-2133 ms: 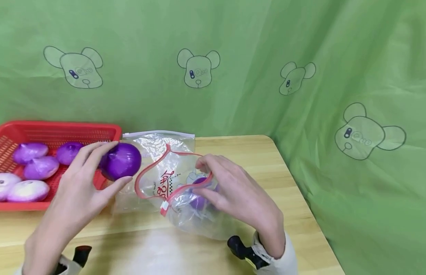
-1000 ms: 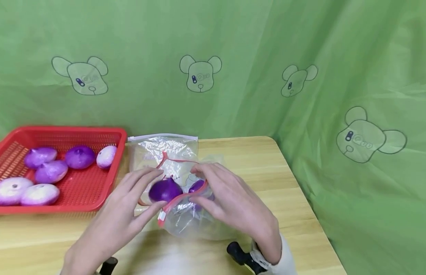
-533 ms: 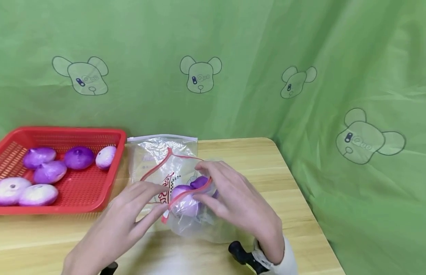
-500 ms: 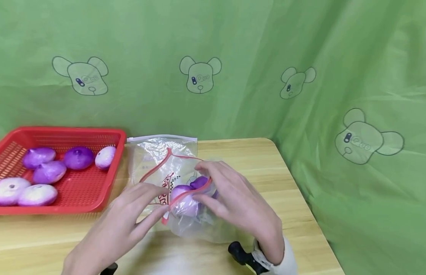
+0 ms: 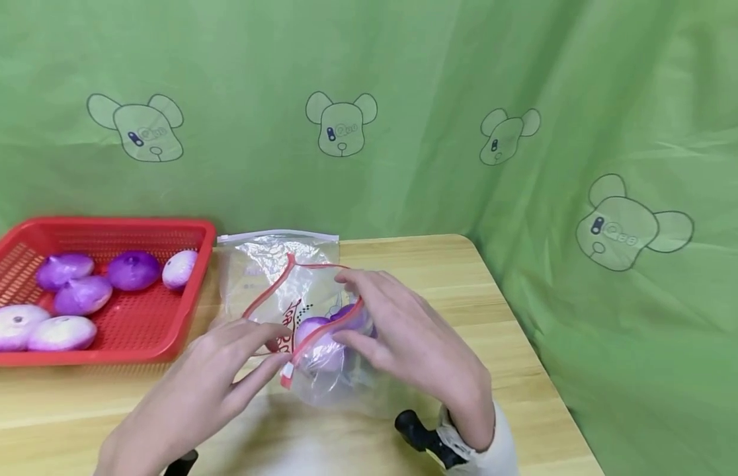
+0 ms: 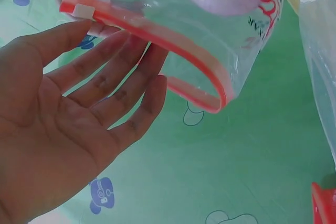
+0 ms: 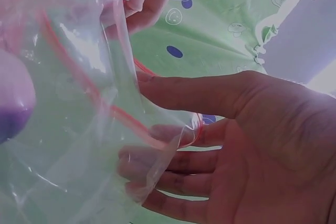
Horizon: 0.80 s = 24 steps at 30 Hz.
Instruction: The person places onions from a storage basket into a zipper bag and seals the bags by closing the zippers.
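A clear zip bag (image 5: 339, 387) with a red rim and red lettering lies with its mouth open between my hands. Inside is an onion (image 5: 319, 357), with a darker purple onion (image 5: 353, 317) beside it. My right hand (image 5: 413, 337) holds the bag's right corner, thumb on one side and fingers on the other. Near the white slider (image 5: 287, 370), my left hand (image 5: 208, 377) touches the rim with its thumb tip. In the left wrist view, the fingers of the left hand (image 6: 79, 98) stretch loosely by the red strip, with nothing gripped.
A red basket (image 5: 169, 330) with several purple and white onions (image 5: 83, 295) stands at the left. Behind the held bag another clear bag (image 5: 274, 243) with a white zip lies flat on the wooden table (image 5: 416, 254). Green cloth (image 5: 405, 172) hangs at the back and right.
The onion from my left hand has gone into the bag beside the other one. My left hand has moved right, from beside the basket to the bag's rim; the right hand has barely moved.
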Each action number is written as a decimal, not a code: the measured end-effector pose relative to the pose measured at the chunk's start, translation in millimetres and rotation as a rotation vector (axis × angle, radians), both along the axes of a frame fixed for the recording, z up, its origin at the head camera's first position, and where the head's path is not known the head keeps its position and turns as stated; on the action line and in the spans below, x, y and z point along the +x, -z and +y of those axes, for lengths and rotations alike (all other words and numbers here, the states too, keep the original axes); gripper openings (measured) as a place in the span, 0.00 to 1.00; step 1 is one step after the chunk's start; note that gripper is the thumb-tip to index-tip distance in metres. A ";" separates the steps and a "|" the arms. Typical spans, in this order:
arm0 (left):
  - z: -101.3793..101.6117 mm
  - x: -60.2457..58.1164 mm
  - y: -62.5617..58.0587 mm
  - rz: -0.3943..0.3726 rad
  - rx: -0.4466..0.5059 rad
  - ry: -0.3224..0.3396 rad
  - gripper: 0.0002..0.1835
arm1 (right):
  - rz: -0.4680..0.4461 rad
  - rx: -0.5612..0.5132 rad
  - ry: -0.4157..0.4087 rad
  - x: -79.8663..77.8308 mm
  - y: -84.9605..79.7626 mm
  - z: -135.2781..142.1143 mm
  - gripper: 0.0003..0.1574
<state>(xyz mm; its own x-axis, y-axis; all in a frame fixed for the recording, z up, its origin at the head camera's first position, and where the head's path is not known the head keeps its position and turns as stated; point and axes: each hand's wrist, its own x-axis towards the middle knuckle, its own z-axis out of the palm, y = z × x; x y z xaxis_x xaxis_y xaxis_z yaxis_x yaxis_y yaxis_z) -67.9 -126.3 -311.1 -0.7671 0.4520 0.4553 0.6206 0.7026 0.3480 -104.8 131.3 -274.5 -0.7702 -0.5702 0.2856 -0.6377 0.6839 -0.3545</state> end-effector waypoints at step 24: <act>-99.3 -52.5 18.2 0.082 0.159 -0.350 0.10 | -0.034 0.031 0.027 0.4 -0.3 3.2 0.43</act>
<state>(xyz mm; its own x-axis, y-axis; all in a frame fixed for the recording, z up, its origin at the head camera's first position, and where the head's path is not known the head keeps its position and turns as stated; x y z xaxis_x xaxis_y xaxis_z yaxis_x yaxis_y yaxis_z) -120.4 -225.6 -329.4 -0.8206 0.0889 0.5645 0.3834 0.8181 0.4285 -104.4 134.6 -274.2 -0.7945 -0.5571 0.2417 -0.6067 0.7119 -0.3537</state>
